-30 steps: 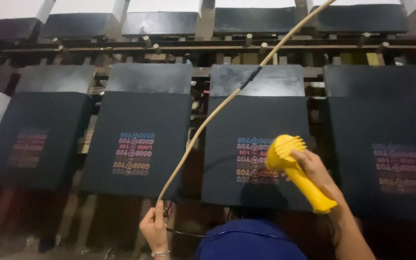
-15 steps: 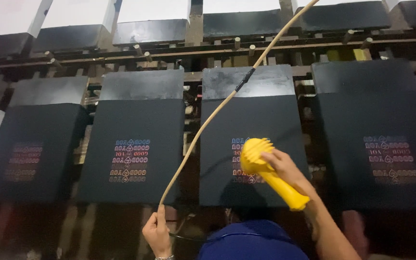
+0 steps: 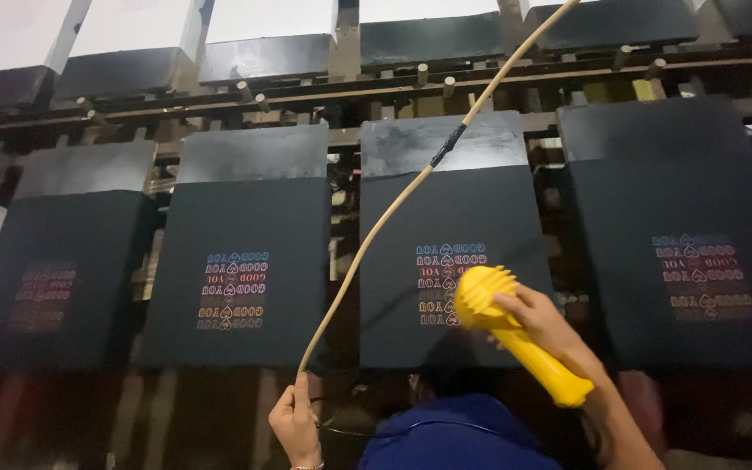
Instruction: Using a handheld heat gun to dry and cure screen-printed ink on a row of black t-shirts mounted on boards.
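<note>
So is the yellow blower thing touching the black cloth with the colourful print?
Cannot tell. In the head view, the yellow blower in the right hand overlaps the print on the black cloth, but looking from above hides any gap between them.

Dim workshop; stood in a row, black fabric-covered boards (image 3: 245,261) on a dark wooden frame (image 3: 393,87); at twelve o'clock, white panels (image 3: 267,17), brightly lit.

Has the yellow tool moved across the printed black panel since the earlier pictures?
Yes. The yellow tool moved left along the printed black panel, from its right edge onto the print.
</note>
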